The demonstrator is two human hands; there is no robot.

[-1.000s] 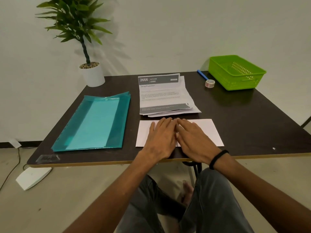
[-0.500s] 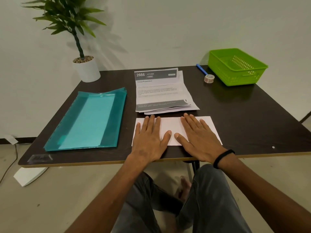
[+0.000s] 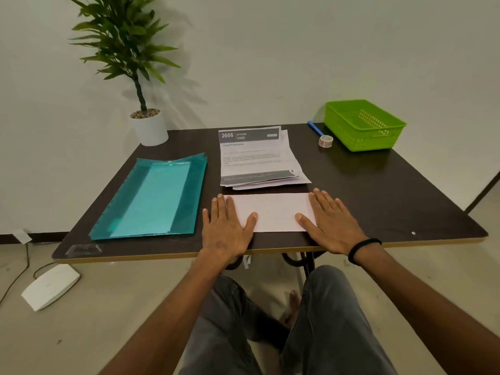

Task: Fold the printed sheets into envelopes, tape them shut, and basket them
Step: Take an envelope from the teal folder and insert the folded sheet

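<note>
We pressed our left hand (image 3: 226, 228) and right hand (image 3: 331, 223), fingers spread flat, on the folded sheet (image 3: 273, 212) at the surface's near edge, probably to set its crease.

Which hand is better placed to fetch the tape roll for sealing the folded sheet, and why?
The right hand, probably. It rests flat on the folded sheet's right end, the same side as the tape roll beside the green basket. The left hand can hold the sheet down.

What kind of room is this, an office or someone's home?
Probably a plain office or work room: a dark table against a bare wall, with printed sheets, a teal folder and a potted plant.
</note>
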